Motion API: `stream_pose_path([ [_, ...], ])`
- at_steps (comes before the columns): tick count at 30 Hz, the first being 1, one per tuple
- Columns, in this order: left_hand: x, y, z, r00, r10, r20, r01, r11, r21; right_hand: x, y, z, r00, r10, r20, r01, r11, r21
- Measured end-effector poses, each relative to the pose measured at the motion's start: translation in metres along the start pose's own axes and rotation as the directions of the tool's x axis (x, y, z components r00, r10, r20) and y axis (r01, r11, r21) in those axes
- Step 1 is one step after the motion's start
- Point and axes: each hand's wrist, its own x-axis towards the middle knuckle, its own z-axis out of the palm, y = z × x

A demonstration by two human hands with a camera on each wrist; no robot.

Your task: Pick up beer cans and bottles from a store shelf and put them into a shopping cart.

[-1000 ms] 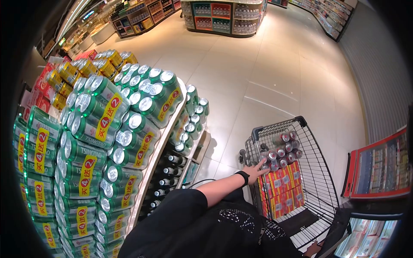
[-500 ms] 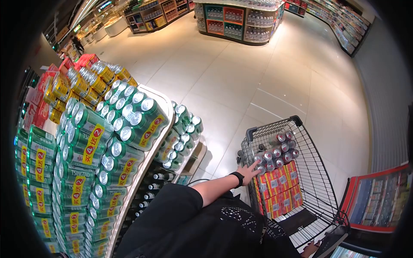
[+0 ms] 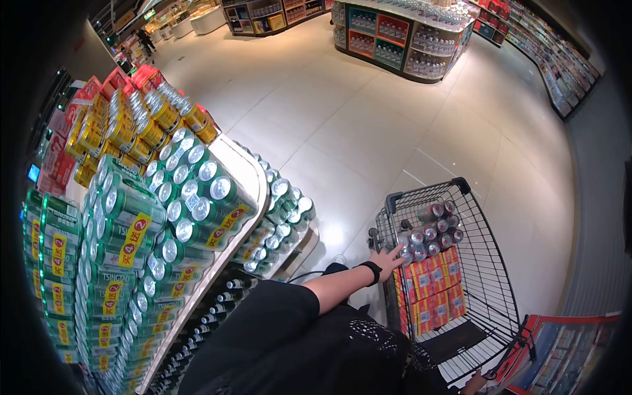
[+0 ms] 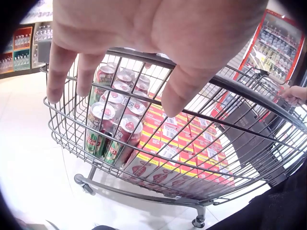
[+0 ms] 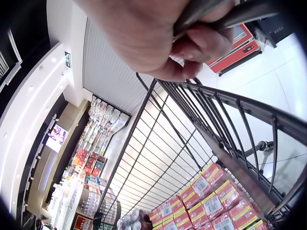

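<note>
In the head view the left hand [image 3: 387, 261] rests at the left side of a black wire shopping cart [image 3: 428, 189], its fingers spread beside a pack of cans [image 3: 429, 232]. Seen from the left wrist, the hand [image 4: 148, 28] has relaxed, parted fingers over the cart's wire side. Red and yellow boxes [image 3: 431, 289] lie in the cart behind the cans. The right hand [image 3: 474, 382] is at the cart's near end; from its own wrist view, that hand [image 5: 148, 38] curls its fingers round the dark handle [image 5: 252, 12].
Stacked green can packs [image 3: 118, 257] and yellow cans [image 3: 141, 125] fill a display on the left, with bottles [image 3: 217, 306] below its edge. Pale floor [image 3: 349, 151] lies ahead. A shelf island [image 3: 395, 39] stands beyond, and a red-framed cooler [image 3: 559, 349] is at right.
The head view has swung left, so the shelf island has shifted right in the picture. The cart stays near the same spot in view, with both hands still at it.
</note>
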Motion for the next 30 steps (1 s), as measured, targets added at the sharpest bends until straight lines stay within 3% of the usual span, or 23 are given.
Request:
stream_pose_path([
  [6, 0.044, -0.041, -0.028, 1.0, 0.03, 0.007, -0.03, 1.0, 0.008, 0.041, -0.073, 0.024, 0.96, 0.281, 0.01, -0.271, 0.912, 0.308],
  [7, 0.05, -0.047, -0.035, 0.999, 0.028, 0.029, -0.028, 1.0, 0.012, 0.046, -0.086, 0.022, 0.933, 0.347, 0.096, -0.356, 0.843, 0.404],
  [10, 0.065, -0.067, -0.064, 0.995, 0.027, 0.101, -0.031, 0.999, 0.042, 0.056, -0.131, 0.039, 0.996, 0.04, -0.074, -0.042, 0.999, -0.018],
  [11, 0.069, -0.073, -0.074, 0.993, 0.027, 0.118, -0.035, 0.997, 0.062, 0.053, -0.176, 0.038, 0.979, 0.195, -0.057, -0.189, 0.978, 0.092],
  [14, 0.087, -0.091, -0.089, 0.992, 0.016, 0.129, -0.025, 0.997, 0.069, 0.082, -0.183, 0.061, 0.994, 0.074, -0.084, -0.078, 0.996, -0.043],
  [15, 0.094, -0.097, -0.088, 0.993, 0.01, 0.119, -0.016, 0.999, 0.05, 0.089, -0.187, 0.065, 0.991, -0.053, -0.121, 0.038, 0.992, -0.123],
  [18, 0.11, -0.115, -0.096, 0.995, -0.013, 0.101, 0.012, 1.0, 0.012, 0.124, -0.204, 0.077, 0.996, 0.086, -0.037, -0.085, 0.996, 0.03],
  [21, 0.121, -0.129, -0.112, 0.996, -0.036, 0.084, 0.036, 0.999, 0.002, 0.151, -0.223, 0.098, 0.995, 0.095, -0.02, -0.088, 0.969, 0.232],
  [27, 0.147, -0.159, -0.139, 0.995, -0.077, 0.058, 0.08, 0.995, -0.057, 0.208, -0.277, 0.12, 1.0, -0.001, -0.019, 0.002, 0.998, 0.064],
  [30, 0.162, -0.177, -0.157, 0.993, -0.096, 0.062, 0.1, 0.992, -0.073, 0.232, -0.315, 0.135, 0.999, 0.024, -0.023, -0.021, 0.992, 0.122],
])
